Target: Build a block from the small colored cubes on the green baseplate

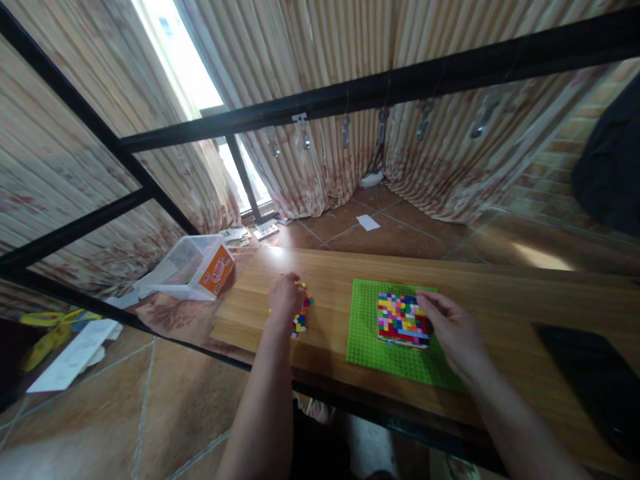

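A green studded baseplate (361,333) lies on the wooden table. On it stands a block built of many small coloured bricks (400,317). My right hand (453,327) is at the block's right far corner, thumb and fingers closed together there; whether a small brick is between them is too small to make out. Left of the baseplate, my left hand (286,295) reaches down over a pile of loose coloured bricks (300,321). Its fingers are bent and pressed together, and what they hold, if anything, is hidden. The hand covers part of the pile.
A clear plastic box (185,270) with an orange label sits past the table's left end. On the right of the wooden table (500,287) lies a dark flat object (590,380). A black metal bar (350,97) with hanging clips crosses beyond the table, before striped curtains.
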Demonstrator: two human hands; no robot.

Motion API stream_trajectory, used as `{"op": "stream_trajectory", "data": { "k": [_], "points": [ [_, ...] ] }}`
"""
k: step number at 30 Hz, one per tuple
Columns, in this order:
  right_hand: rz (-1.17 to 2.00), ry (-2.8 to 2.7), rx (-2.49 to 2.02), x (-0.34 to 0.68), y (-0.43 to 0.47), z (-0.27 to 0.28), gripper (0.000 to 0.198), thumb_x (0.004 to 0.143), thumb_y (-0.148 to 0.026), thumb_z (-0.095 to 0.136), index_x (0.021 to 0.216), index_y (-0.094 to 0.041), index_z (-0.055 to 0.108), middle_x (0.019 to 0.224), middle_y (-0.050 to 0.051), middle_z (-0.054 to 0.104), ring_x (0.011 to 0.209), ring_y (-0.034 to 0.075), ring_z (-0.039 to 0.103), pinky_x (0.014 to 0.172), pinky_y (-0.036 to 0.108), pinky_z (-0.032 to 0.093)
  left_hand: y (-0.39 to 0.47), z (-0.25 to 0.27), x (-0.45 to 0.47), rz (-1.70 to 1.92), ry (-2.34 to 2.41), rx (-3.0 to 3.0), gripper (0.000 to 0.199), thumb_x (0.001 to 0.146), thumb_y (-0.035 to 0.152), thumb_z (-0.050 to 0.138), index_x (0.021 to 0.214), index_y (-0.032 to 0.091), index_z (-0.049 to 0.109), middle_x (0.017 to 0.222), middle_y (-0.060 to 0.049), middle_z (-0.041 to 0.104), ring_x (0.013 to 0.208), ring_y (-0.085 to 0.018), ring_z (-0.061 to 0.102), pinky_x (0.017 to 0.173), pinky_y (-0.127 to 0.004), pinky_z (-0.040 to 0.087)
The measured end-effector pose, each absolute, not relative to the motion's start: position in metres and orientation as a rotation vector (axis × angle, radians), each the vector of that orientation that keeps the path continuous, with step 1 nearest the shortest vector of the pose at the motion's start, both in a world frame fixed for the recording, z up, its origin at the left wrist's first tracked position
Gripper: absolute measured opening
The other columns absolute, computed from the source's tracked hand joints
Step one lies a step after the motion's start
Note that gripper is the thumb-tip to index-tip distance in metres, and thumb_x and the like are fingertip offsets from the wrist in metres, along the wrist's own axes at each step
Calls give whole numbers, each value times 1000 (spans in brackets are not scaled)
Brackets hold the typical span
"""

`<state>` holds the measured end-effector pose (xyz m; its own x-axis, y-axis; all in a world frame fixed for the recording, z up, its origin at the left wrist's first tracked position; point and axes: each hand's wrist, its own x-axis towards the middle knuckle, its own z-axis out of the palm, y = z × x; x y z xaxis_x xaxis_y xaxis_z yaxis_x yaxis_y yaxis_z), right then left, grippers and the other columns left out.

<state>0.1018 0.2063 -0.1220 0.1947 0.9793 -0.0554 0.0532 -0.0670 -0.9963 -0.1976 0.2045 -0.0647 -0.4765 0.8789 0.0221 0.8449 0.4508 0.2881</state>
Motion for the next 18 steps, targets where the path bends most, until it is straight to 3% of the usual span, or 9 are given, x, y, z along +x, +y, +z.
{"op": "stream_trajectory", "data": {
  "k": [13,18],
  "points": [
    [1104,-1034,-1379,99,206,-113,45,67,-55,73,95,-21,74,99,8,76,94,25,68,87,40,51,219,-77,-193,248,2561,1691,25,84,17,53,93,18,76,105,-15,73,104,-30,65,86,-36,49],
    [1089,-1015,-1348,96,206,-111,43,67,-55,73,92,-20,74,96,8,76,91,24,68,84,39,52,219,-66,-169,561,2352,1812,19,88,21,52,94,18,70,94,-10,73,91,-24,67,81,-33,48]
  ]
}}
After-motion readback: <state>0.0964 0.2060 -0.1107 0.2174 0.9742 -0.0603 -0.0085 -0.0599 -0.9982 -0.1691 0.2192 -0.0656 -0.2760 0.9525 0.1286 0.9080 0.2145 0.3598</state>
